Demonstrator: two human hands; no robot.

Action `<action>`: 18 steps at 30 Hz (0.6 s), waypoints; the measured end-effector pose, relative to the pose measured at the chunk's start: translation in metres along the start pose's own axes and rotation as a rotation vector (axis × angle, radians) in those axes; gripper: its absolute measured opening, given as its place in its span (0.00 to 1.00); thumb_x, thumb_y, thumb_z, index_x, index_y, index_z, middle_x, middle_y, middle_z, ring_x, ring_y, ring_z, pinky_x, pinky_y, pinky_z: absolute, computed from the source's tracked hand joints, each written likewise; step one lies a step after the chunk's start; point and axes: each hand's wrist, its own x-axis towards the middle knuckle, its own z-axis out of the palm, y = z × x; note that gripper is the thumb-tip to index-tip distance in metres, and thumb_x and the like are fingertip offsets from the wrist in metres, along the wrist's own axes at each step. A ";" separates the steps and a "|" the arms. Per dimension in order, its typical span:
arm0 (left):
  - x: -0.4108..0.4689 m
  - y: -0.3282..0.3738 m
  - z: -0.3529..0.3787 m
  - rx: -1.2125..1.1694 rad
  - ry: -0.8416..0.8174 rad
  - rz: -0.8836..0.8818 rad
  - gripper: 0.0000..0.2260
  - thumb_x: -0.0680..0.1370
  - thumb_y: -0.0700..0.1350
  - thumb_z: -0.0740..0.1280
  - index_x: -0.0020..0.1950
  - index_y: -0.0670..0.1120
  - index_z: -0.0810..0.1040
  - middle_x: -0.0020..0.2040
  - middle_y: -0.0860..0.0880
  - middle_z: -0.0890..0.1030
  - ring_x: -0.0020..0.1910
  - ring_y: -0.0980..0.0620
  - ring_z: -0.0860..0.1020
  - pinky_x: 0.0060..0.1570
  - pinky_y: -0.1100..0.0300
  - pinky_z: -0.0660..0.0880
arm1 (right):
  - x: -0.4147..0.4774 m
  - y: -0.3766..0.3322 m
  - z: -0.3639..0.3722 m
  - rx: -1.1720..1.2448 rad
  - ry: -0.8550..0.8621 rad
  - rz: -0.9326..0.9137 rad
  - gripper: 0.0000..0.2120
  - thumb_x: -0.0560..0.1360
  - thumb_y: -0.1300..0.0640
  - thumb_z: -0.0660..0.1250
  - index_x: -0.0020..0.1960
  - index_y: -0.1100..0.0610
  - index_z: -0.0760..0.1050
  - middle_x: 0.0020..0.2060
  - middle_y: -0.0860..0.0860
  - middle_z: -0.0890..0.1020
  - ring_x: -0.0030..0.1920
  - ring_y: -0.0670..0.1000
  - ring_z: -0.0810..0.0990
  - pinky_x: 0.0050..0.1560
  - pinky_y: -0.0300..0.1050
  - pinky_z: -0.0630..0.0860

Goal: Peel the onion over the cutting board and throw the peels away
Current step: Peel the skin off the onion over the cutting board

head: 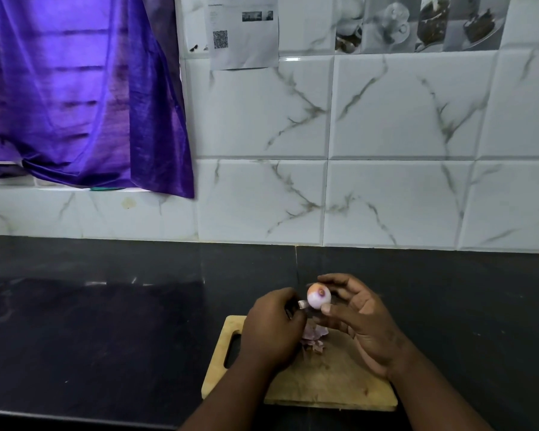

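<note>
A small pale onion with a purple end is held above the far edge of the wooden cutting board. My right hand grips it between thumb and fingertips. My left hand is just left of the onion, with its fingers curled and pinching a strip of peel that hangs off the onion's left side. A small heap of purple peels lies on the board between my hands, partly hidden by the left hand.
The board sits on a black stone counter near its front edge. A white marble-look tiled wall rises behind the counter. A purple curtain hangs at the upper left.
</note>
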 end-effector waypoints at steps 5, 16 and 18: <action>-0.001 0.000 -0.002 -0.244 0.064 0.025 0.09 0.83 0.51 0.65 0.46 0.54 0.83 0.41 0.53 0.83 0.41 0.54 0.81 0.41 0.46 0.80 | 0.002 0.002 -0.001 -0.087 0.039 0.018 0.17 0.75 0.70 0.72 0.61 0.58 0.81 0.58 0.58 0.86 0.61 0.61 0.84 0.64 0.61 0.80; 0.001 -0.001 0.001 -0.039 0.010 0.000 0.09 0.83 0.48 0.68 0.43 0.53 0.75 0.39 0.51 0.79 0.38 0.53 0.77 0.36 0.50 0.75 | 0.000 -0.001 0.001 -0.082 0.056 -0.009 0.18 0.72 0.68 0.76 0.61 0.57 0.82 0.57 0.57 0.86 0.60 0.60 0.85 0.62 0.58 0.82; 0.002 -0.001 0.001 0.044 0.007 -0.023 0.09 0.83 0.49 0.69 0.43 0.55 0.74 0.40 0.53 0.78 0.38 0.55 0.76 0.35 0.57 0.71 | 0.000 0.000 0.000 -0.076 0.062 0.000 0.18 0.73 0.68 0.76 0.61 0.57 0.82 0.57 0.58 0.86 0.59 0.59 0.85 0.60 0.57 0.82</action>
